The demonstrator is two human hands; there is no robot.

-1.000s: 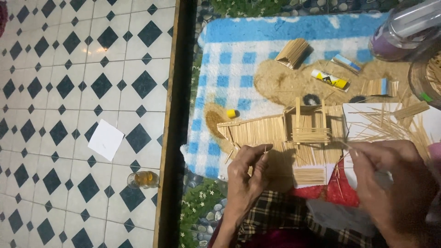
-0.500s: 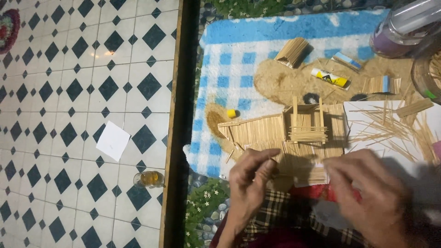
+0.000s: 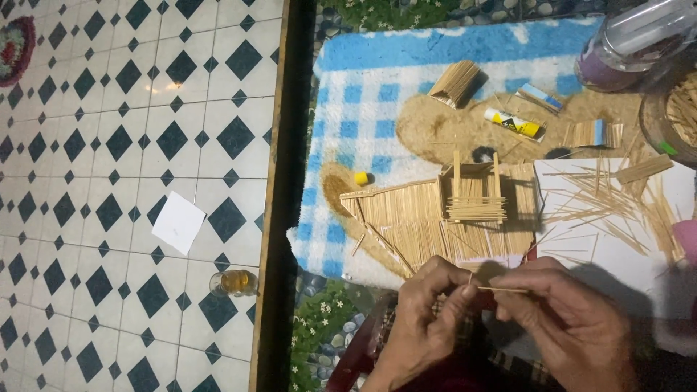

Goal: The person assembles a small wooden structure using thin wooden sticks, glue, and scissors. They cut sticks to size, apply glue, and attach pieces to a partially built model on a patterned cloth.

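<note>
The left hand (image 3: 428, 319) and the right hand (image 3: 563, 327) met low in the view, each with fingers pinched shut on a thin wooden stick (image 3: 501, 290) held level between them. Just above the hands stood a small house built of sticks (image 3: 443, 214) on a blue checked towel (image 3: 363, 101). Loose sticks (image 3: 610, 207) lay scattered over white paper to the right. A glue tube (image 3: 514, 123) lay further up the towel, and a yellow cap (image 3: 361, 178) sat left of the house.
</note>
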